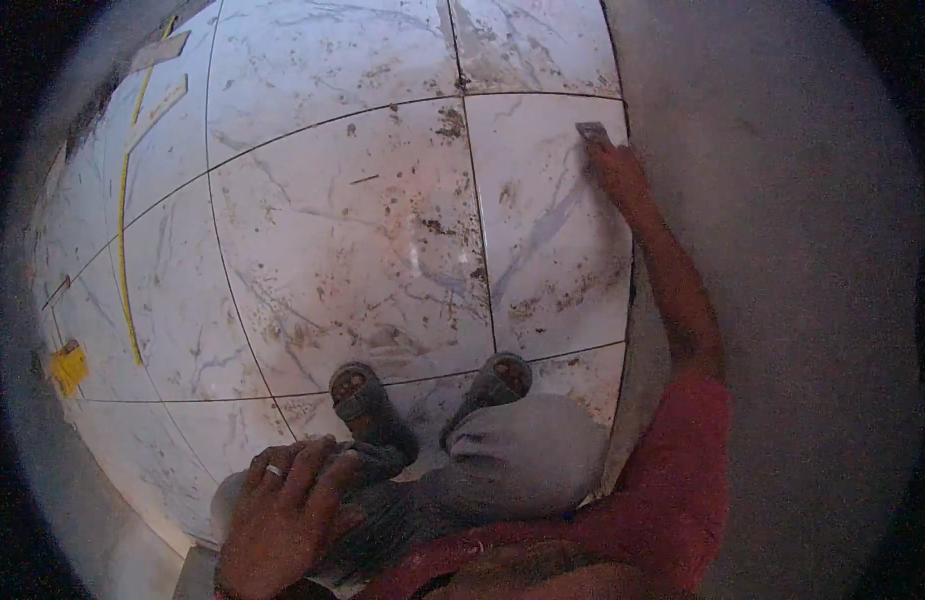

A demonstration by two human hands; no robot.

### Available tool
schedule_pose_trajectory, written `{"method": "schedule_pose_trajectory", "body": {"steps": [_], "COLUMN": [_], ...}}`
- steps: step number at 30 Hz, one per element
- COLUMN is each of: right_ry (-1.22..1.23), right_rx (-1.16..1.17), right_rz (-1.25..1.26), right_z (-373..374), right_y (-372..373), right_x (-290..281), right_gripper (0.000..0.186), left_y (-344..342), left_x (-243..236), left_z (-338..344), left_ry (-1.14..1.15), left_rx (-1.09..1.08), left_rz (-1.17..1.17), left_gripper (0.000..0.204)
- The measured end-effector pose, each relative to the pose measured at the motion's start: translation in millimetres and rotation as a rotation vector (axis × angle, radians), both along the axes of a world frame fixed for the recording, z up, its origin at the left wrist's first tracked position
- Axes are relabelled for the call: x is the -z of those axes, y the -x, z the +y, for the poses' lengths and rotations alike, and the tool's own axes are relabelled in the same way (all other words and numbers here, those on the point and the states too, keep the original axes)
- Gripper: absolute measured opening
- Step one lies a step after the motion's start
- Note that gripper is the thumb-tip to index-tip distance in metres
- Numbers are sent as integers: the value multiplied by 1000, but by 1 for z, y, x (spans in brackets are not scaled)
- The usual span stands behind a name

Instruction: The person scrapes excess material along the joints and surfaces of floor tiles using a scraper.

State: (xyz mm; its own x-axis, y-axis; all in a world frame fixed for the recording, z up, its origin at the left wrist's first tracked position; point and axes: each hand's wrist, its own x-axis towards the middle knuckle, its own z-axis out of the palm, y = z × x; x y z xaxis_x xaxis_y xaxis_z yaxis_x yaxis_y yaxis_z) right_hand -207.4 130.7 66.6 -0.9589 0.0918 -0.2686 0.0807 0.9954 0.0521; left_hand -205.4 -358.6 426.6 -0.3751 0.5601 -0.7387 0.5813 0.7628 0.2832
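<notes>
At the upper right, my right hand [618,175] grips a small flat grey-brown object [591,133], perhaps a scraper or pad, against a white marble-patterned floor tile [537,230] near its outer edge. Brown specks and smudges dot that tile and those around it. My left hand [287,510], a ring on one finger, rests over my left knee with its fingers extended and slightly bent, holding nothing. My sandaled feet [367,400] stand on the tiles below the middle, with my grey-trousered legs [527,450] bent in a squat.
A long yellow strip [124,230] lies along the left tiles, with flat light pieces [157,105] near its upper end. A yellow object [70,368] with a thin stick sits at the lower left. A plain grey floor [782,250] borders the tiles on the right.
</notes>
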Motion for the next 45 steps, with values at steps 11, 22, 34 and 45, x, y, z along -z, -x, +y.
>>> {"method": "schedule_pose_trajectory", "body": {"steps": [11, 22, 34, 45], "right_ry": [-75, -92, 26, -79], "right_rx": [86, 77, 44, 200], "right_rz": [55, -101, 76, -211], "right_z": [45, 26, 1, -8], "right_y": [41, 72, 64, 94], "right_x": [-7, -25, -25, -39], "right_gripper": [28, 36, 24, 19], "left_y": [-5, 0, -1, 2], "left_x": [0, -1, -1, 4], "left_z": [-6, 2, -7, -8], "left_ry": [-84, -62, -108, -141], "left_rx": [35, -22, -35, 40], "left_rz": [-1, -33, -37, -43], "left_gripper": [54, 55, 52, 53]}}
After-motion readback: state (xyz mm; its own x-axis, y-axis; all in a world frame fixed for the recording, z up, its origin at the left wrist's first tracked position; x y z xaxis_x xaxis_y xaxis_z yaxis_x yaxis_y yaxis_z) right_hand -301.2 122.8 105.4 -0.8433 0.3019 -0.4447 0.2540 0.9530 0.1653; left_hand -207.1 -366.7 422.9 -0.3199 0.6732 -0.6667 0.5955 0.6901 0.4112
